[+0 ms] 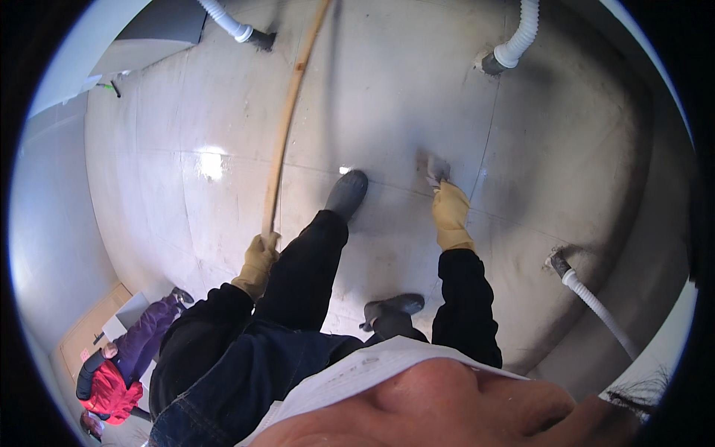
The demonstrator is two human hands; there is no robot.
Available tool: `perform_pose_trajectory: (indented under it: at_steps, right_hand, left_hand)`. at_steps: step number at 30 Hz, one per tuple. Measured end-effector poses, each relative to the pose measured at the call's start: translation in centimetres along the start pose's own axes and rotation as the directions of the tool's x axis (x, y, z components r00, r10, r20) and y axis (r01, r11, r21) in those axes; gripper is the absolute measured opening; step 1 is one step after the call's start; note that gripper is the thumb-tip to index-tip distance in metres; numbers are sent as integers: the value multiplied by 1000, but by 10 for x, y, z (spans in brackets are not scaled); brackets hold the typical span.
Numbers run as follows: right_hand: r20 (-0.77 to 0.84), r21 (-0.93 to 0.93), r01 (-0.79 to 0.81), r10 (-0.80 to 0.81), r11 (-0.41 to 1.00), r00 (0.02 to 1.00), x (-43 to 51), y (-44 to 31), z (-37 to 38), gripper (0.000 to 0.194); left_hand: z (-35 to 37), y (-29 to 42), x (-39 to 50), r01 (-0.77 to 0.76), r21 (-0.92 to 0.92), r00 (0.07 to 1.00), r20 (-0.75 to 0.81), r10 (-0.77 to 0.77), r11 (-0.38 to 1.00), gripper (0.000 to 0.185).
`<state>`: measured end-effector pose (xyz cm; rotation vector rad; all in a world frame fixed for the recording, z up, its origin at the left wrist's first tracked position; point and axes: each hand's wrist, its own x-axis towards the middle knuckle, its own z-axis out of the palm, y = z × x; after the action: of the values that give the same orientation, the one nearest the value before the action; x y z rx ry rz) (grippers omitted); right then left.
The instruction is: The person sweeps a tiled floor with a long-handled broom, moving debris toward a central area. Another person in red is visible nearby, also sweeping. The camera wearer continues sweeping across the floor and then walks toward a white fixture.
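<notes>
Wearing a yellow rubber glove, my left hand (258, 262) is closed around the lower end of a long wooden pole (289, 106). The pole runs up over the floor and out at the top of the picture; its far end is hidden. My right hand (451, 215), in a matching glove, grips a crumpled greyish cloth or sheet (437, 167), blurred, low over the tiled floor (391, 100). A brownish patch shows beside that piece. Between my hands a dark boot (347, 194) stands on the floor.
White corrugated drain hoses (519, 36) enter dark floor pipes at the top right, top left (223, 19) and right (597, 307). A person in a red vest (106, 391) is at the lower left, near a wooden door (92, 324). Wet shine marks the floor.
</notes>
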<state>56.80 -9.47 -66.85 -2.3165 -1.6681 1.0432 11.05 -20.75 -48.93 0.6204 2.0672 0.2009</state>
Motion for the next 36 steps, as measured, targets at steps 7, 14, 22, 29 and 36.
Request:
perform_pose_trajectory:
  at_steps: [7, 14, 22, 29, 36]
  right_hand:
    - [-136, 115, 164, -148, 980, 979, -128, -9, -26, 21]
    - [83, 362, 29, -63, 932, 995, -194, -51, -36, 24]
    - [-3, 475, -78, 90, 877, 996, -220, -68, -62, 26]
    - [18, 373, -93, 93, 923, 995, -249, -85, -153, 30]
    - [3, 332, -24, 24, 943, 1000, -310, -118, -258, 40]
  left_hand:
    - [-100, 89, -44, 207, 275, 966, -212, -150, 939, 54]
    - [-186, 236, -112, 260, 576, 960, -240, -144, 775, 53]
    - [-177, 329, -31, 142, 635, 981, -191, -23, 760, 55]
    - [-195, 272, -163, 130, 655, 990, -43, -134, 744, 40]
    - [-204, 158, -314, 156, 495, 977, 51, -207, 855, 47]
